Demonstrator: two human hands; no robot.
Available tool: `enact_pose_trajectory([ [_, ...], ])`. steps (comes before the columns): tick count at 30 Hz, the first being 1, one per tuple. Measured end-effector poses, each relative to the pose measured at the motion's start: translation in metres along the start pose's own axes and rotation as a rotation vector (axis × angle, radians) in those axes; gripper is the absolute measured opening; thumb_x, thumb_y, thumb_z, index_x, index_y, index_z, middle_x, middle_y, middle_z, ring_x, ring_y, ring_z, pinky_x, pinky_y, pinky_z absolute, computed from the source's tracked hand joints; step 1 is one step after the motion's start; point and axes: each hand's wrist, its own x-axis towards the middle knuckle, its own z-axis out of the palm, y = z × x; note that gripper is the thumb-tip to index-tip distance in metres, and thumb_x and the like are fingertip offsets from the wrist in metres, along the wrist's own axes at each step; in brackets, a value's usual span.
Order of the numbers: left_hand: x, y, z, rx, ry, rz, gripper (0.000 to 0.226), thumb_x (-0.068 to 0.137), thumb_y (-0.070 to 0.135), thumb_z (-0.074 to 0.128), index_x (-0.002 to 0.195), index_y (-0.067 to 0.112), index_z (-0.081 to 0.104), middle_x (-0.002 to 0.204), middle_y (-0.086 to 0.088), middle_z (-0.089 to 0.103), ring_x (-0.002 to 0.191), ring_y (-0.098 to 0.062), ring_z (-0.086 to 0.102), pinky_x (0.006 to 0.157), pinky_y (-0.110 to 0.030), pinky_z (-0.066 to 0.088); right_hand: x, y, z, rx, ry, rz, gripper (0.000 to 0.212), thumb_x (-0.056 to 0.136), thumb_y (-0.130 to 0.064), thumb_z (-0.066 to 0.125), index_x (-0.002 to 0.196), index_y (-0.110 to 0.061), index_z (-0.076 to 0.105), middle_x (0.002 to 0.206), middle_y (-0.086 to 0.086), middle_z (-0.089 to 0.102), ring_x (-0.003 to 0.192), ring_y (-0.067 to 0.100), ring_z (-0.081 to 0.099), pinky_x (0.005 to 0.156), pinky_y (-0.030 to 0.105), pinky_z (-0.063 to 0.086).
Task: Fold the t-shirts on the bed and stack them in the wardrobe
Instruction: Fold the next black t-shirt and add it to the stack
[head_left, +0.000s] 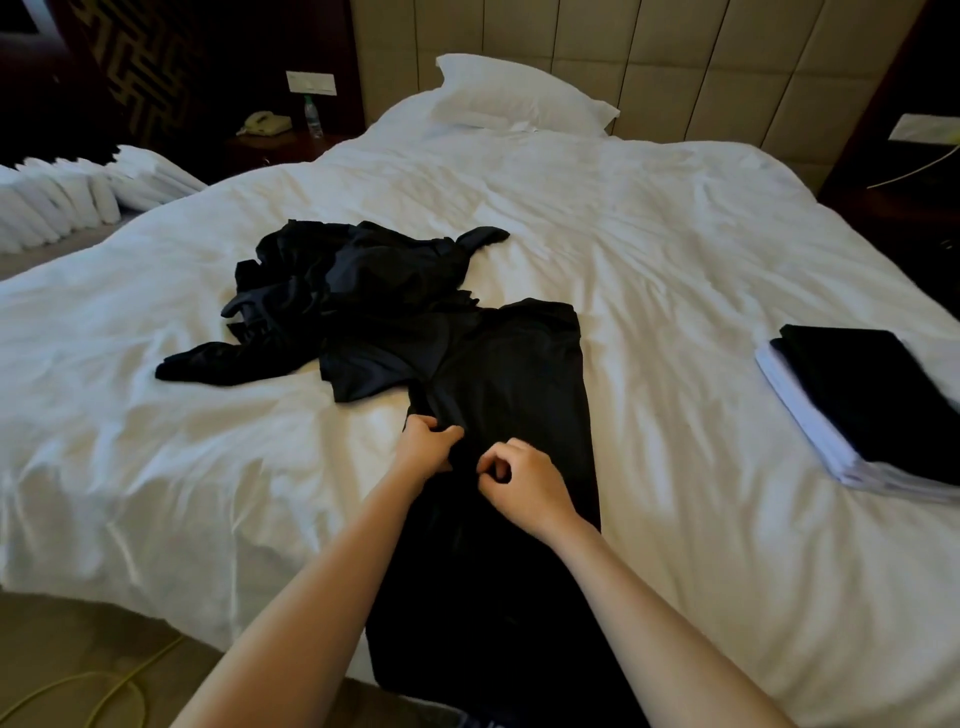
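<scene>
A long black t-shirt of smooth dark cloth (511, 374) lies spread lengthwise on the wide bed with a rumpled white duvet (675, 249), running from the near edge, where its lower part hangs over the side, up toward the middle of the mattress; the left hand (428, 444) has its fingers curled tightly round a gathered fold at the shirt's left edge; the right hand (524, 478), just beside it and a little nearer, is closed narrowly with thumb and fingertips pinching the cloth near the shirt's midline; both bare forearms reach in from the bottom of the view over the dark fabric. Touching the spread shirt's upper left corner is a crumpled heap of more black t-shirts (353, 291), with one sleeve trailing out to the left across the duvet. Well apart, near the right edge of the bed, sits a neat flat stack of folded garments (862, 410), a black one on top and white ones beneath. A plump white pillow (519, 93) rests at the head of the bed against a beige padded panel headboard (675, 67); to the left of it a cream desk telephone (265, 123) and a clear plastic water bottle (312, 117) stand on a dark bedside table; a row of folded white linens (78, 202) lies beyond the bed's left side; a thin yellow cable (119, 680) curls on the floor at lower left.
</scene>
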Motion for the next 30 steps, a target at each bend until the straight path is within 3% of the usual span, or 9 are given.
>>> enact_pose_trajectory([
  [3, -0.015, -0.006, -0.001, -0.094, -0.071, -0.033, 0.023, 0.092, 0.018, 0.059, 0.079, 0.010, 0.041, 0.066, -0.004, 0.043, 0.057, -0.012, 0.049, 0.041, -0.017, 0.047, -0.017, -0.007, 0.001, -0.085, -0.041, -0.039, 0.024, 0.088, -0.037, 0.059, 0.104, -0.019, 0.063, 0.090, -0.009, 0.048, 0.079, 0.010, 0.051, 0.063, 0.020, 0.039],
  [7, -0.031, -0.016, -0.005, -0.118, -0.156, -0.091, 0.032, 0.095, 0.020, 0.055, 0.066, 0.008, 0.046, 0.067, -0.008, 0.052, 0.057, -0.015, 0.055, 0.047, -0.016, 0.052, -0.039, -0.012, 0.013, -0.428, -0.104, -0.069, 0.041, 0.088, -0.047, 0.054, 0.116, -0.018, 0.053, 0.106, -0.001, 0.052, 0.094, 0.018, 0.057, 0.071, 0.030, 0.045],
  [11, -0.032, -0.018, -0.008, -0.058, -0.094, -0.068, 0.031, 0.096, 0.016, 0.052, 0.067, 0.010, 0.041, 0.067, -0.007, 0.049, 0.058, -0.018, 0.054, 0.063, -0.029, 0.054, -0.057, -0.017, 0.022, -0.518, -0.123, 0.057, 0.044, 0.091, -0.037, 0.051, 0.125, -0.008, 0.047, 0.124, 0.010, 0.048, 0.112, 0.029, 0.051, 0.083, 0.037, 0.042],
  [14, -0.033, -0.013, -0.012, -0.029, -0.036, -0.037, 0.029, 0.096, 0.014, 0.045, 0.069, 0.011, 0.037, 0.069, -0.007, 0.043, 0.060, -0.020, 0.050, 0.052, -0.029, 0.049, -0.062, -0.026, 0.018, -0.579, -0.178, 0.025, 0.038, 0.093, -0.031, 0.047, 0.120, -0.005, 0.055, 0.123, 0.013, 0.051, 0.113, 0.032, 0.049, 0.092, 0.038, 0.038],
  [19, -0.032, -0.018, -0.023, 0.048, 0.122, 0.028, 0.024, 0.097, 0.014, 0.037, 0.074, 0.008, 0.037, 0.067, -0.003, 0.038, 0.061, -0.019, 0.042, 0.046, -0.027, 0.031, -0.073, -0.047, 0.024, -0.406, -0.189, -0.058, 0.017, 0.095, -0.027, 0.043, 0.099, -0.011, 0.049, 0.085, 0.007, 0.057, 0.083, 0.029, 0.060, 0.072, 0.035, 0.043],
  [21, -0.034, -0.023, -0.028, 0.018, 0.127, 0.019, 0.035, 0.096, 0.017, 0.039, 0.063, 0.014, 0.031, 0.061, -0.002, 0.034, 0.053, -0.017, 0.035, 0.047, -0.028, 0.026, -0.079, -0.051, 0.034, -0.387, -0.210, -0.070, 0.021, 0.095, -0.025, 0.044, 0.109, -0.010, 0.047, 0.091, 0.010, 0.060, 0.084, 0.031, 0.061, 0.067, 0.034, 0.042],
  [23, -0.042, -0.027, -0.031, -0.052, 0.028, -0.039, 0.039, 0.095, 0.022, 0.048, 0.059, 0.016, 0.035, 0.058, -0.004, 0.038, 0.052, -0.020, 0.040, 0.052, -0.030, 0.033, -0.085, -0.050, 0.045, -0.416, -0.223, -0.082, 0.027, 0.095, -0.025, 0.046, 0.117, -0.010, 0.046, 0.101, 0.012, 0.062, 0.091, 0.033, 0.061, 0.066, 0.032, 0.040],
  [27, -0.068, -0.043, -0.032, 0.027, -0.240, -0.145, 0.017, 0.089, 0.025, 0.062, 0.091, 0.009, 0.058, 0.091, -0.009, 0.063, 0.087, -0.024, 0.062, 0.070, -0.032, 0.051, -0.094, -0.050, 0.063, -0.402, -0.205, -0.076, 0.033, 0.095, -0.025, 0.047, 0.125, -0.012, 0.042, 0.104, 0.012, 0.062, 0.092, 0.032, 0.061, 0.065, 0.031, 0.039],
  [30, -0.074, -0.054, -0.035, -0.083, -0.161, -0.121, 0.017, 0.092, 0.021, 0.058, 0.102, 0.007, 0.057, 0.104, -0.010, 0.063, 0.095, -0.026, 0.060, 0.080, -0.036, 0.050, -0.098, -0.053, 0.072, -0.457, -0.354, -0.042, 0.046, 0.090, -0.020, 0.052, 0.132, -0.011, 0.036, 0.109, 0.013, 0.059, 0.097, 0.034, 0.059, 0.067, 0.032, 0.038],
])
